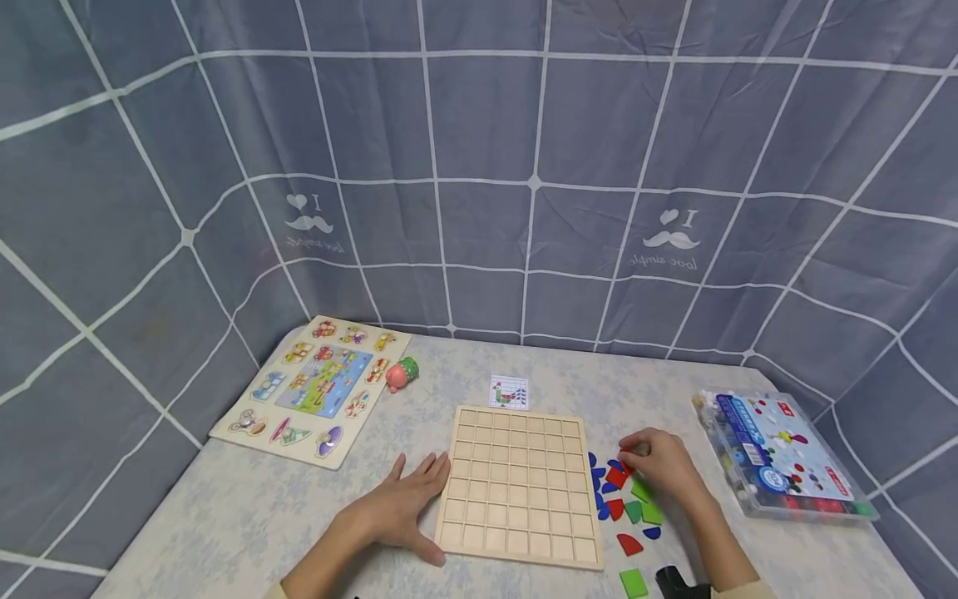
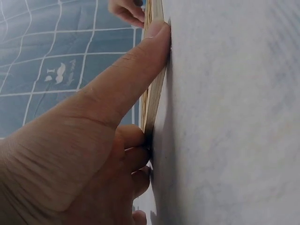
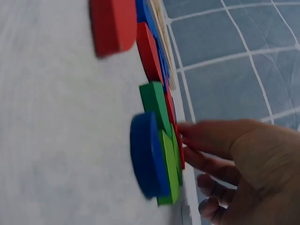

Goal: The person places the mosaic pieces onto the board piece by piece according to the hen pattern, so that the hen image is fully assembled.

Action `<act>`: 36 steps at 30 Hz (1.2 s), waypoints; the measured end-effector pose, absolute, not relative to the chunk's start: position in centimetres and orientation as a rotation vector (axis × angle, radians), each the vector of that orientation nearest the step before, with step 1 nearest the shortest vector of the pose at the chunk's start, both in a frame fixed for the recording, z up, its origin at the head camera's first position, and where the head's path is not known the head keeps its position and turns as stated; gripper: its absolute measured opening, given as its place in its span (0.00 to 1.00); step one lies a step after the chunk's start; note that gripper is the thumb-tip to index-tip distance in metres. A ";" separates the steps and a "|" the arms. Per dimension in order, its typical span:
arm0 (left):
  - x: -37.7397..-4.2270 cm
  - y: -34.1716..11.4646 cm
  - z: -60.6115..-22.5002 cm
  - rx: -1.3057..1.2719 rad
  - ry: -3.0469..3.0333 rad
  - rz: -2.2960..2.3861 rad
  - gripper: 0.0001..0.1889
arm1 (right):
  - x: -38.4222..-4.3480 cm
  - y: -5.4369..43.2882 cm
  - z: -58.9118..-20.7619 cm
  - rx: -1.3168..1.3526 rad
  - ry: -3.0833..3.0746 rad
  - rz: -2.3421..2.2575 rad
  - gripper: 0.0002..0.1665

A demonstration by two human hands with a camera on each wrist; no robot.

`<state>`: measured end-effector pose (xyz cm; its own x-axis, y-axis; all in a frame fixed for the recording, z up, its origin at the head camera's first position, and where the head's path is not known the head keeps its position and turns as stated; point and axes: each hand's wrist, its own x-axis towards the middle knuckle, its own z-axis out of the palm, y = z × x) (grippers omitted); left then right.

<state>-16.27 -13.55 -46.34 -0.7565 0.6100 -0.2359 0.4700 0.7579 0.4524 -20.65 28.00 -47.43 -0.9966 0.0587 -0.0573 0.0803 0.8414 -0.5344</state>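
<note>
A wooden grid board lies on the table in front of me in the head view. My left hand rests against its left edge, fingers spread, thumb along the near corner. To the board's right is a cluster of flat red, blue and green pieces. My right hand reaches into the far end of this cluster and pinches a red piece between thumb and finger. Close by in the right wrist view are a dark green piece, a blue half-round piece and light green pieces.
Behind the board lies a small pattern card. A picture puzzle board is at the left, with a pink and green toy beside it. A clear plastic case sits at the right. Near the front are a green square and a black object.
</note>
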 end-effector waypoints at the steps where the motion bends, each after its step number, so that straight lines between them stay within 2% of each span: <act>1: -16.3 -13.6 -46.4 0.827 2.583 0.527 0.67 | -20.6 28.2 -47.5 0.097 2.985 -0.869 0.16; 16: -16.2 -13.8 -46.9 0.822 2.563 0.557 0.67 | -20.3 29.8 -47.9 0.068 2.867 -0.907 0.22; 36: -16.8 -13.9 -47.3 0.870 2.558 0.634 0.66 | -20.6 30.2 -48.3 -0.007 2.935 -0.890 0.17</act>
